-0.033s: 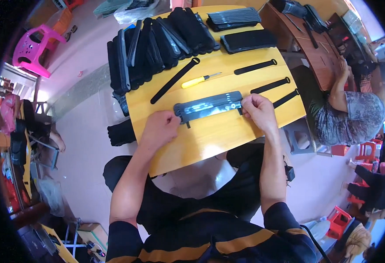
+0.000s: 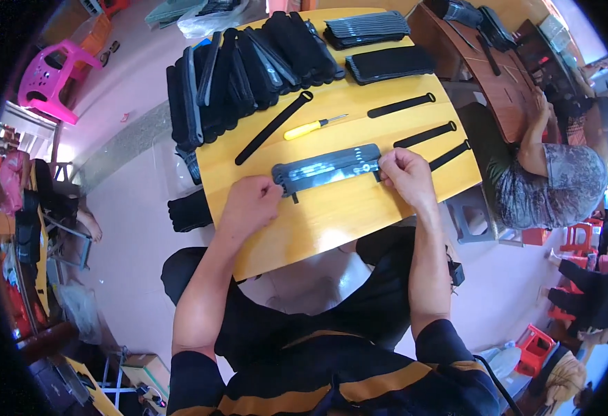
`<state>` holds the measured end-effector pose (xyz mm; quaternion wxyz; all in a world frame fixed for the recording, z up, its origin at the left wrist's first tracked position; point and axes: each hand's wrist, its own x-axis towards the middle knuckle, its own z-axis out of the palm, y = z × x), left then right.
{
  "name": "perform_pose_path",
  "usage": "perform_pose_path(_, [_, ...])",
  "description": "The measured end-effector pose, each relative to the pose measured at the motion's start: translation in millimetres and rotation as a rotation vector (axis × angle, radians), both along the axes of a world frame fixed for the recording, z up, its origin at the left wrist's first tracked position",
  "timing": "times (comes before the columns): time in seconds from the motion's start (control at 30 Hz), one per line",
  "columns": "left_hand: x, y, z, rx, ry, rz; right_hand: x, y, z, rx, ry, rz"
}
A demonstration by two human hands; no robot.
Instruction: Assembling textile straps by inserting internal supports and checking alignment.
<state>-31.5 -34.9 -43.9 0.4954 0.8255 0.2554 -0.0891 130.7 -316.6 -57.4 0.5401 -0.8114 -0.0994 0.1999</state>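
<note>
Near the middle of the yellow wooden counter lies a long grey panel, flat and slightly slanted, its right end higher in my view. My left hand sits at its left end, at about eight o'clock from the panel's middle, with the fingers curled down onto the end; the grip there looks clenched on the panel's edge, though the fingertips are hidden under my knuckles. My right hand is at the other end, at about three o'clock, fingers bunched and pinching the right end of the panel.

Just beyond the panel, at twelve o'clock, a yellow-handled screwdriver lies with its tip pointing right. A long black strap lies slanted at about eleven o'clock from the panel. Three more black straps lie at about two o'clock, apart from one another. Along the far-left edge stands a row of black and grey panels (packed on edge), and two flat black stacks rest at the far end. At three o'clock, another person sits at a brown table.
</note>
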Motion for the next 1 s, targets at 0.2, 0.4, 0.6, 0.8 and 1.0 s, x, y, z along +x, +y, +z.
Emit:
perform_pose_path(0.2, [-2, 2, -6, 0.046, -0.042, -0.013, -4, 6, 4, -0.093, -0.081, 0.000])
perform_pose_path(0.4, [-2, 3, -6, 0.050, -0.071, -0.031, 0, 3, -5, -0.078, -0.095, 0.002])
perform_pose_path(0.6, [-1, -1, 1, 0.013, -0.028, -0.019, 1, 2, -7, -0.070, -0.104, -0.025])
perform_pose_path(0.8, [-1, 2, -3, 0.058, -0.049, -0.030, -4, 10, 3, -0.112, -0.095, -0.022])
perform_pose_path(1.0, [-1, 2, -10, 0.084, -0.071, -0.026, -3, 8, -4, -0.176, -0.187, -0.029])
